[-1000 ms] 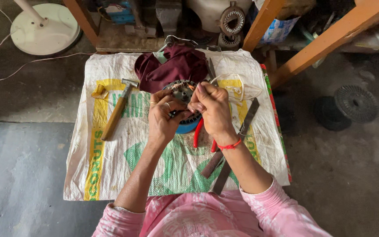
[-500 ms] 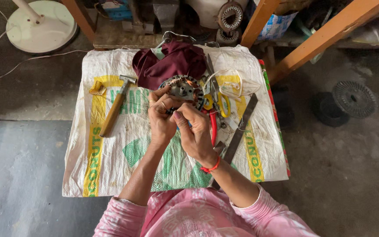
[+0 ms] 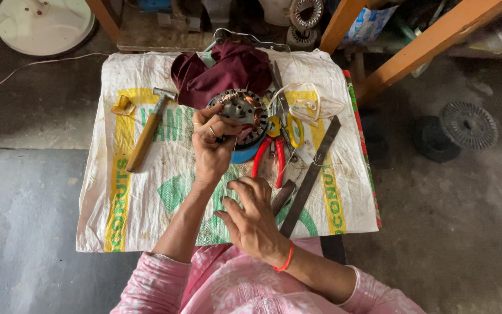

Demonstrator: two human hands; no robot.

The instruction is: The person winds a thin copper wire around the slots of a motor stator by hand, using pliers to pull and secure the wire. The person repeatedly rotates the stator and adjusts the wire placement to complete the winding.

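My left hand (image 3: 213, 145) grips a round metal motor stator (image 3: 240, 107) with copper windings and holds it tilted over a blue round piece (image 3: 242, 156) on the sack-covered table (image 3: 146, 197). My right hand (image 3: 254, 221) is drawn back near my body, low over the sack, with its fingers curled and pinched. A faint thin wire (image 3: 235, 152) seems to run from the stator toward it. A maroon cloth (image 3: 222, 72) lies just behind the stator.
A wooden-handled hammer (image 3: 146, 131) lies at the left. Red-handled pliers (image 3: 268, 160), yellow-handled scissors (image 3: 291, 128) and a long flat metal file (image 3: 312, 174) lie to the right. On the floor are a white round base (image 3: 42, 23), a black spool (image 3: 457, 128) and orange wooden beams (image 3: 431, 40).
My right hand has left the stator and pulled back toward my body. My left hand keeps hold of the stator, which sits a little farther from me.
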